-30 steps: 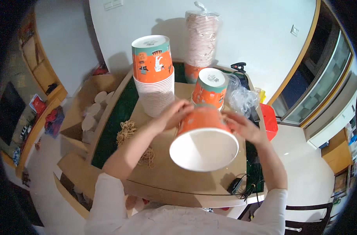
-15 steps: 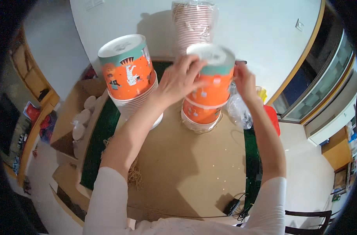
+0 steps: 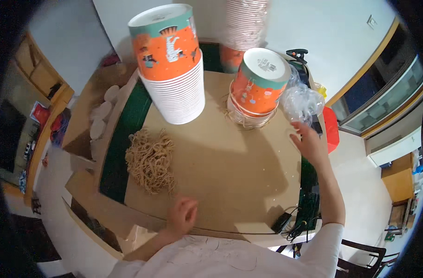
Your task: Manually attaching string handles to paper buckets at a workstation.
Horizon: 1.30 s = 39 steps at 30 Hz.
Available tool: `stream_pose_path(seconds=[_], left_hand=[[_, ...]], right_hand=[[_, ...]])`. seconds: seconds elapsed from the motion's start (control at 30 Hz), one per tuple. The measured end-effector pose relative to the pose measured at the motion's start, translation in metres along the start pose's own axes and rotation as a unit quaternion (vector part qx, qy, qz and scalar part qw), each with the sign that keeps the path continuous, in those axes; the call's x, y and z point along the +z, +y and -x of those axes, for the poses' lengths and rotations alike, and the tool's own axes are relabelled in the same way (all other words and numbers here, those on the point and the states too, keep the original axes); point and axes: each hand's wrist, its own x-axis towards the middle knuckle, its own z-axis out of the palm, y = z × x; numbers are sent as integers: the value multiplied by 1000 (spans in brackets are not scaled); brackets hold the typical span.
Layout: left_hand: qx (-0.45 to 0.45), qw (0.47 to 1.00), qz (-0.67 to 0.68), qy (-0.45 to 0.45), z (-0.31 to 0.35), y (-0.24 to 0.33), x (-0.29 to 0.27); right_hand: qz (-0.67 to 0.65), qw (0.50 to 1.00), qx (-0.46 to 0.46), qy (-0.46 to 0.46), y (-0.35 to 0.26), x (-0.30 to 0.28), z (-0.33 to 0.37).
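Observation:
My right hand [image 3: 309,142] is open, fingers apart, just right of the cardboard-covered tabletop and below a clear plastic bag [image 3: 304,102]; nothing shows in it. Near the front edge, my slightly blurred left hand [image 3: 182,215] is loosely curled, with a gap between thumb and fingers and nothing visible in it. An orange and green paper bucket [image 3: 260,85] stands upside down at the back right, twine around its lower rim. To its left rises a taller stack of upturned paper buckets [image 3: 172,69], nested rims showing white. A tangled heap of brown twine [image 3: 151,160] lies left of centre.
Behind stands a tall plastic-wrapped stack of buckets [image 3: 246,28]. A black adapter with cables [image 3: 283,221] lies at the front right, and a black clamp [image 3: 297,55] at the back. An open cardboard box [image 3: 84,116] holding white round items stands left of the table [image 3: 211,176].
Both hands have let go of the right-hand bucket, which now sits lower over the one beneath. My left hand has drawn back to the front edge; my right has moved down and right.

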Motion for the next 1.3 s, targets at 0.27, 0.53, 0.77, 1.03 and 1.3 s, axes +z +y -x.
stream_pose_path(seconds=[0.27,0.53,0.77,1.03,1.3], left_hand=[[-60,996,-11,-63,61,5,26],[-228,964,98,-94,-14,20,-64],[-61,958,101,262,-224,-89,-140],[-139,934,289,156,-314,-100,-143],[-24,916,350,192,-337,-85,-156]], right_hand=[[-273,915,-68,-290,-136,88,76],[-39,952,-303,-1,-186,45,-7],[-80,948,-301,69,-173,44,-134],[-237,933,-270,28,-215,71,-164],[-251,875,-394,128,-217,71,-196]])
